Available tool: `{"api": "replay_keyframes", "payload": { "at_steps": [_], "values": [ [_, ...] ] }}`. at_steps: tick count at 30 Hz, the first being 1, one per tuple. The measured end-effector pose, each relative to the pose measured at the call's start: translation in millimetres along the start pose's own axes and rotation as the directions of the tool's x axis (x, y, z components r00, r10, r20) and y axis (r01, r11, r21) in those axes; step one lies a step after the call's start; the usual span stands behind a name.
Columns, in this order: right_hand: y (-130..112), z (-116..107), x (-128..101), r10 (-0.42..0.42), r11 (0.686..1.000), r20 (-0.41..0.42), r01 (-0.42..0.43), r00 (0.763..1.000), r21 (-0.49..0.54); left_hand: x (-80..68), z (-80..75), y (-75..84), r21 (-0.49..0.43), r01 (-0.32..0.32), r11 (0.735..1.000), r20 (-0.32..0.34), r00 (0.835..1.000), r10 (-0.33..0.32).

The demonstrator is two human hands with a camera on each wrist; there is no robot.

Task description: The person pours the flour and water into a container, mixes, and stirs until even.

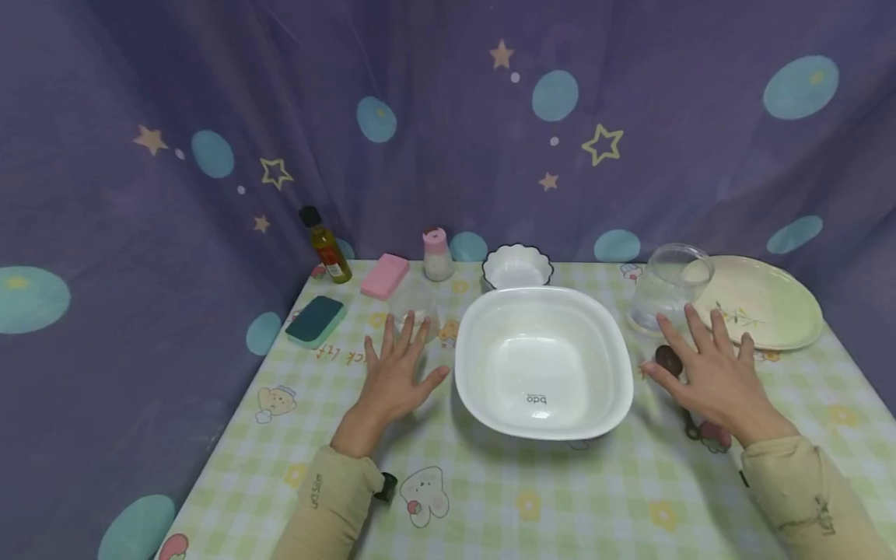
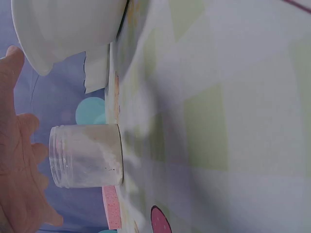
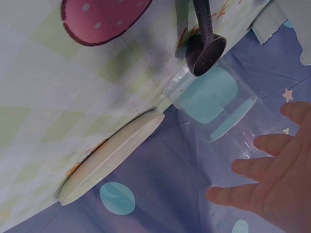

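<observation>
A white rounded-square basin (image 1: 544, 365) stands mid-table between the hands. My left hand (image 1: 395, 381), fingers spread and holding nothing, hovers left of it. Just beyond those fingertips is a small clear jar (image 2: 87, 155) with some white contents. To the basin's right, my right hand (image 1: 721, 381) is raised with spread fingers, also holding nothing. Below it lies a dark spoon (image 3: 206, 53), partly covered by the hand in the head view. Behind the right fingers stands a larger clear container (image 3: 214, 99), next to an oval plate (image 1: 784, 311) with a leaf pattern.
Along the back stand an oil bottle (image 1: 329, 250), a pink sponge (image 1: 385, 276), a pink-topped shaker (image 1: 437, 257) and a white scalloped bowl (image 1: 518, 267). A green sponge (image 1: 316, 320) lies near the left edge. A checked cloth (image 1: 490, 498) covers the table; a purple curtain (image 1: 448, 179) hangs behind.
</observation>
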State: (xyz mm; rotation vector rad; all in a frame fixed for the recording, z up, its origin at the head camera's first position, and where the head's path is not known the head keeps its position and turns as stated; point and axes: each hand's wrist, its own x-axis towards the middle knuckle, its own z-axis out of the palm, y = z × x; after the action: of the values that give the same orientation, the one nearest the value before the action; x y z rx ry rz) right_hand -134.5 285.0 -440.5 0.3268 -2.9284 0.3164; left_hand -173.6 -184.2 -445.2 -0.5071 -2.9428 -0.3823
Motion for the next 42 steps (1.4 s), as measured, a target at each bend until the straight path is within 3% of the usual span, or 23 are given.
{"api": "replay_keyframes", "payload": {
  "at_steps": [11, 18, 23, 27, 30, 35, 42],
  "values": [
    [0, 1, -3, 0.009, 1.0, 0.017, -0.01, 1.0, 0.018, 0.1, -3.5, -3.7, -0.018, -0.005, 1.0, -0.051, 0.999, 0.004],
    [1, -2, -4, -0.001, 0.999, -0.002, 0.001, 1.0, 0.038, 12.3, -10.8, -14.6, -0.074, 0.082, 0.994, -0.029, 0.996, -0.084],
    [-1, -3, -4, -0.029, 0.998, 0.0, 0.029, 1.0, 0.063, 23.3, -10.4, -25.1, -0.166, 0.141, 0.976, -0.028, 0.989, -0.148],
    [-7, -4, -5, -0.057, 0.989, 0.021, 0.054, 0.998, 0.141, 32.5, -5.5, -32.6, -0.221, 0.191, 0.956, -0.024, 0.979, -0.201],
    [-14, -6, -5, -0.074, 0.971, 0.047, 0.061, 0.996, 0.23, 39.0, -2.4, -34.4, -0.315, 0.221, 0.923, -0.027, 0.97, -0.241],
    [-25, -5, -4, -0.103, 0.933, 0.059, 0.076, 0.993, 0.352, 48.2, 2.3, -35.4, -0.505, 0.26, 0.823, 0.002, 0.954, -0.3],
    [-36, -2, -5, -0.087, 0.883, 0.146, 0.008, 0.985, 0.468, 58.2, 8.3, -37.2, -0.627, 0.316, 0.712, 0.044, 0.927, -0.372]
  ]
}}
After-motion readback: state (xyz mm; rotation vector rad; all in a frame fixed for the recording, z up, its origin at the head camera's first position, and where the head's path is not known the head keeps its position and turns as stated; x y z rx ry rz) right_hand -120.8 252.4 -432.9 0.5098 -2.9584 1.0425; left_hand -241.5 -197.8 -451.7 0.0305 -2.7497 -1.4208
